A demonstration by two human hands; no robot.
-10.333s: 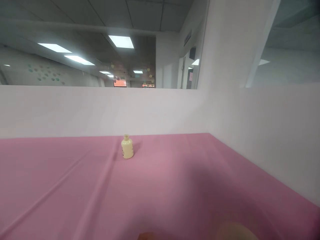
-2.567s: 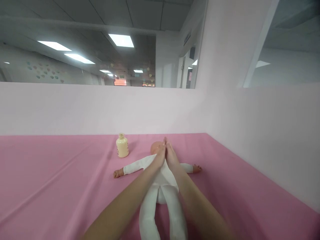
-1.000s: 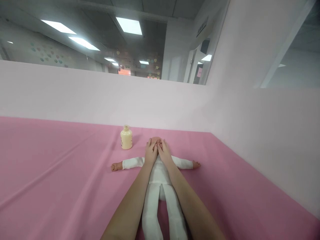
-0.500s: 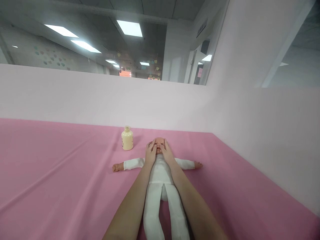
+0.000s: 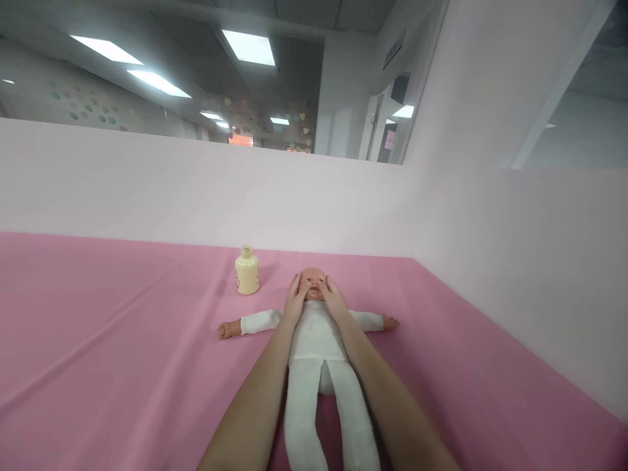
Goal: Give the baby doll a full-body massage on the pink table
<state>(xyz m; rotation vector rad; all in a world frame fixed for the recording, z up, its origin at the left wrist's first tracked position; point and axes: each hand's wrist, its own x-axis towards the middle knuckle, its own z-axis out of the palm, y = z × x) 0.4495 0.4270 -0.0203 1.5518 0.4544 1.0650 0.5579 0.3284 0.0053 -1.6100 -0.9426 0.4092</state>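
Note:
A baby doll with a white cloth body lies on its back, arms spread out sideways and legs toward me. My left hand rests against the left side of the doll's head, its thumb on the cheek. On the opposite side, my right hand touches the other cheek with its thumb, fingers stretched along the head. Both hands have their fingers extended and thumbs apart from the fingers. The doll's face shows between the thumbs; its ears are hidden by my hands.
A pale yellow bottle stands left of the doll's head. Pink cloth covers the surface under everything. Behind it rises a white wall with a window above, and another wall stands at the right.
My thumbs have slid slightly outward across the doll's cheeks, and the hands sit a little further apart. More of the face shows between them. The view has shifted slightly.

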